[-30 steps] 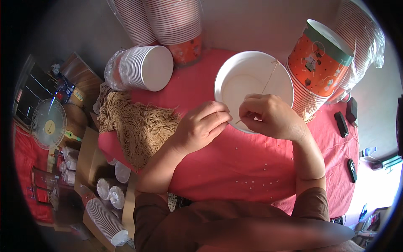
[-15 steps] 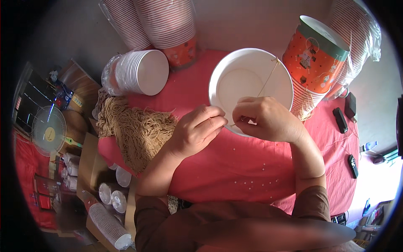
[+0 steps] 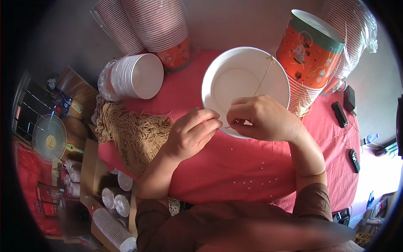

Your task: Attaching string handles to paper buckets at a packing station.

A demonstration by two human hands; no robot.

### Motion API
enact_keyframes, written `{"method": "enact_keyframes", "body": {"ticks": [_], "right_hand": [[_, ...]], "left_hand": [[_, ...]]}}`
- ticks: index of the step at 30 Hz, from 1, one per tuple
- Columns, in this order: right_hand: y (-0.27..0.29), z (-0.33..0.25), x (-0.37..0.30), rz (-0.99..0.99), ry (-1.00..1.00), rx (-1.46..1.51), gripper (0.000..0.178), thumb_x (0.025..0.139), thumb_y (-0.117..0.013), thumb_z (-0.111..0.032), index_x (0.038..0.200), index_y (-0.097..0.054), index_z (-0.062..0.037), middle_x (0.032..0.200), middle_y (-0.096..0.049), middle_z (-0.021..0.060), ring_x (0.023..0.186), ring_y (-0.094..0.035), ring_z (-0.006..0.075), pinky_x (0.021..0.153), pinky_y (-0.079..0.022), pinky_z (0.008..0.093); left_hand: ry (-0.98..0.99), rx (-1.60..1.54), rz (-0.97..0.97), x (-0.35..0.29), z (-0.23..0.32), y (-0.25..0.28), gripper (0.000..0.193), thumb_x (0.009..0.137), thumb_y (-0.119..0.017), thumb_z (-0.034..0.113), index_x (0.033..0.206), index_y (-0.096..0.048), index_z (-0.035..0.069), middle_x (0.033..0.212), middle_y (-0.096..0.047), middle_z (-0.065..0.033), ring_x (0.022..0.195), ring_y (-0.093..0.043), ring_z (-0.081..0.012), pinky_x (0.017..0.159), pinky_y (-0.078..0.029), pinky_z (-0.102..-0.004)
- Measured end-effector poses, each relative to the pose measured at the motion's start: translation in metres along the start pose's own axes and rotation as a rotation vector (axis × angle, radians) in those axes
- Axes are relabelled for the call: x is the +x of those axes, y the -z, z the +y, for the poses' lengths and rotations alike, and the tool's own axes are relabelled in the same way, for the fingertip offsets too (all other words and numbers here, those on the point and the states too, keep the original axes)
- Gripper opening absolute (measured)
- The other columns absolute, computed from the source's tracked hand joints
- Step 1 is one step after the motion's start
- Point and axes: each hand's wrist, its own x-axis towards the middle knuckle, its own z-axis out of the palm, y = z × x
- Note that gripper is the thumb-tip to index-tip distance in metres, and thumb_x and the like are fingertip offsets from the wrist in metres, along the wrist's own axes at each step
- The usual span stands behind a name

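- White, smooth, round, open-topped tub (image 3: pixel 235 82) on the wrinkled, red-cloth-covered bench (image 3: pixel 210 172)
- Right hand (image 3: pixel 265 119) curled closed, pinching thin tan cord (image 3: pixel 262 79)
- Left hand (image 3: pixel 193 132), fingertips bunched by the tub; cannot tell if gripping

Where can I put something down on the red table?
There's bare red cloth between the big white tub and the stack of tubs lying sideways. Another free patch lies between the right arm and the black remote. Between the arms, little white specks are scattered. It's crowded at back right, around the orange tub.
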Motion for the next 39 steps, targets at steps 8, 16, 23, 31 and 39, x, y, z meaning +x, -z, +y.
{"method": "enact_keyframes", "body": {"ticks": [8, 16, 23, 31, 39], "right_hand": [[-0.0013, 0.0006, 0.0000, 0.029, 0.004, -0.019, 0.007, 0.079, -0.066, -0.006, 0.081, -0.061, -0.0029, 0.082, -0.064, 0.0124, 0.080, -0.065, 0.0338, 0.069, -0.052, 0.0447], [-0.0035, 0.0054, -0.0015, 0.046, 0.050, -0.038, 0.009, 0.078, -0.065, 0.000, 0.084, -0.061, -0.0042, 0.081, -0.062, 0.0095, 0.073, -0.063, 0.0317, 0.062, -0.049, 0.0413], [-0.0039, 0.0024, -0.0006, 0.061, 0.070, -0.019, 0.009, 0.077, -0.066, 0.000, 0.084, -0.061, -0.0042, 0.081, -0.062, 0.0098, 0.073, -0.064, 0.0323, 0.061, -0.049, 0.0418], [-0.0061, 0.0011, 0.0007, 0.058, 0.043, -0.031, 0.006, 0.081, -0.067, -0.007, 0.082, -0.061, -0.0040, 0.081, -0.064, 0.0120, 0.078, -0.065, 0.0342, 0.068, -0.052, 0.0452], [-0.0096, 0.0050, 0.0023, 0.030, 0.026, 0.024, 0.008, 0.085, -0.066, -0.011, 0.083, -0.063, -0.0036, 0.078, -0.064, 0.0136, 0.077, -0.065, 0.0350, 0.067, -0.051, 0.0457]], "left_hand": [[0.004, 0.005, -0.013, 0.0017, 0.0012, 0.0006, 0.029, 0.071, -0.075, -0.005, 0.097, -0.065, 0.004, 0.100, -0.063, -0.0076, 0.079, -0.065, -0.0240, 0.065, -0.055, -0.0351], [0.013, -0.001, -0.017, 0.0004, 0.0008, 0.0007, 0.029, 0.072, -0.075, -0.005, 0.098, -0.065, 0.004, 0.100, -0.063, -0.0079, 0.080, -0.065, -0.0246, 0.066, -0.056, -0.0353], [0.013, -0.002, -0.018, 0.0010, 0.0018, 0.0005, 0.029, 0.072, -0.075, -0.005, 0.098, -0.065, 0.004, 0.100, -0.063, -0.0076, 0.081, -0.066, -0.0246, 0.066, -0.056, -0.0353], [0.014, -0.012, -0.013, 0.0010, 0.0013, -0.0004, 0.030, 0.071, -0.075, -0.005, 0.098, -0.066, 0.004, 0.099, -0.064, -0.0075, 0.081, -0.066, -0.0245, 0.066, -0.056, -0.0350], [0.012, -0.006, -0.011, 0.0005, -0.0017, -0.0024, 0.032, 0.070, -0.075, -0.005, 0.100, -0.066, 0.004, 0.101, -0.064, -0.0078, 0.081, -0.066, -0.0240, 0.067, -0.056, -0.0349]]}}
